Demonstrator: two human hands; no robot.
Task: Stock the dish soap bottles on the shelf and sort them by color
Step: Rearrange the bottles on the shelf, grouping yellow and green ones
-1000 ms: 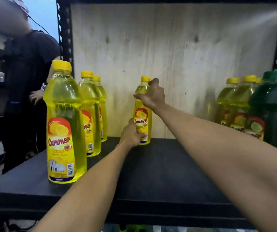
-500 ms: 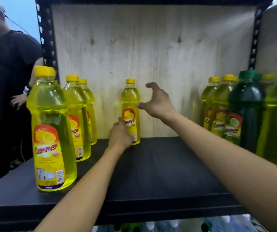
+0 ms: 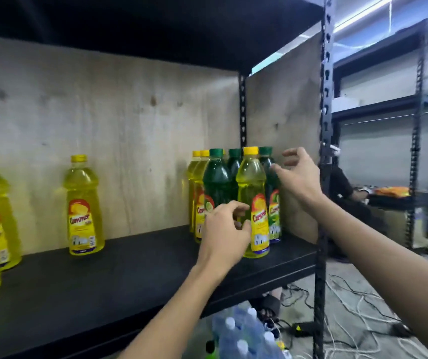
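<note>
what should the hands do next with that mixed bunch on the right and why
Probably close the left hand on the front yellow bottle and lift it out. Both hands are open, the right hand hovering by a green bottle. That yellow bottle stands among green ones at the shelf's right end, while a lone yellow bottle stands further left.

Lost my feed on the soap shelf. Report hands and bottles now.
Left hand open, reaching at front yellow bottle; right hand open, near right green bottle. Nothing gripped. Cluster mixed, yellow among green; lone yellow bottle mid-shelf. Path clear.
</note>
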